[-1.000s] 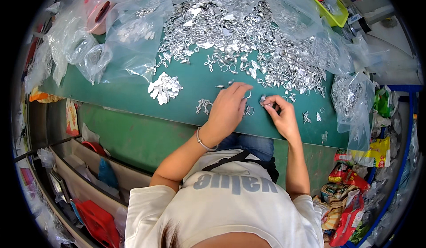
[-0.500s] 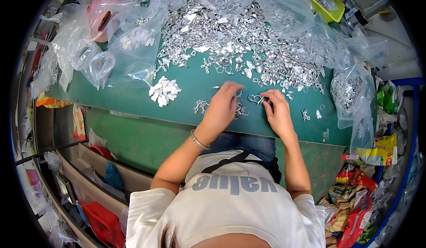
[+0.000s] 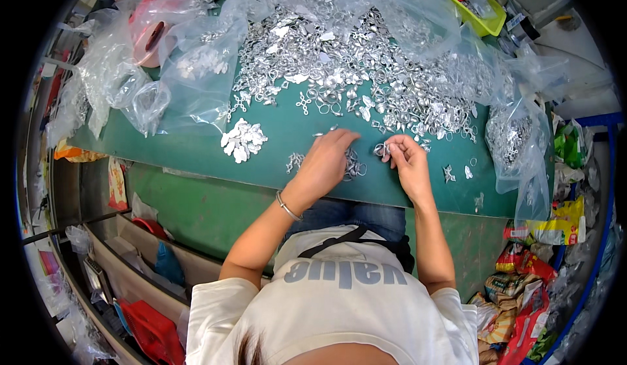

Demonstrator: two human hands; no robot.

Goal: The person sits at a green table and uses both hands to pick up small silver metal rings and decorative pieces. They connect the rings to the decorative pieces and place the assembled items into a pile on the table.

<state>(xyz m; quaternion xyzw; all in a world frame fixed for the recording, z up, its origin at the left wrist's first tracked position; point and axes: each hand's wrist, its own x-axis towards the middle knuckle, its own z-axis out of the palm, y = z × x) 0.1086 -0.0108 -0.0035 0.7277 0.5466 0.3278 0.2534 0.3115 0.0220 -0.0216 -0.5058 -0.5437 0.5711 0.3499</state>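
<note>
My right hand (image 3: 407,157) pinches silvery metal rings (image 3: 380,149) between thumb and fingers, just above the green tabletop (image 3: 418,185). To its left, my left hand (image 3: 324,160) hovers with fingers pointing right; the fingertips are smeared by motion, so a hold cannot be made out. Beside and partly under that hand lies a small group of rings (image 3: 356,166). Small knotted metal pieces (image 3: 295,162) rest left of my left wrist. Further left sits a heap of flat, leaf-like silvery pieces (image 3: 243,140).
A large pile of mixed metal pieces (image 3: 313,58) covers the far tabletop, partly on clear plastic (image 3: 418,15). A filled plastic bag (image 3: 516,136) hangs over the right edge. At the back stand a yellow-green basket (image 3: 486,22) and a pink container (image 3: 145,51).
My right hand has turned slightly and drawn the rings closer into its fingers. My left fingers have shifted a little, and the ring near them is no longer visible.
</note>
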